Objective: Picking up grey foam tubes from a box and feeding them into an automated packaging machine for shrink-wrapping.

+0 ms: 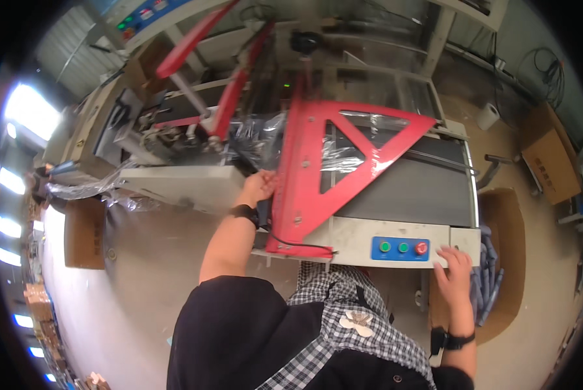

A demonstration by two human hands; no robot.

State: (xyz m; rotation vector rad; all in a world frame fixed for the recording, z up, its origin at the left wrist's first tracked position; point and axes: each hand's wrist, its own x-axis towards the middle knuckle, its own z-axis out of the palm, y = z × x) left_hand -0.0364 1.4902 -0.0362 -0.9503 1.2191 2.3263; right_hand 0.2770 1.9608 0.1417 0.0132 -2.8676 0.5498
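A checked apron [382, 343] lies toward five o'clock. The left hand [259, 186], fingers curled, meets the red triangular frame [313, 159] toward one, its hold unclear; the right hand [457, 270], at four, spreads loosely beside a red push-button [422, 248], apparently for support.

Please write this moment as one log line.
Left hand: at red frame, grip unclear | Right hand: at machine's front edge, beside button panel | Film: visible through frame opening

right hand [456, 269] beside button panel [399, 249]
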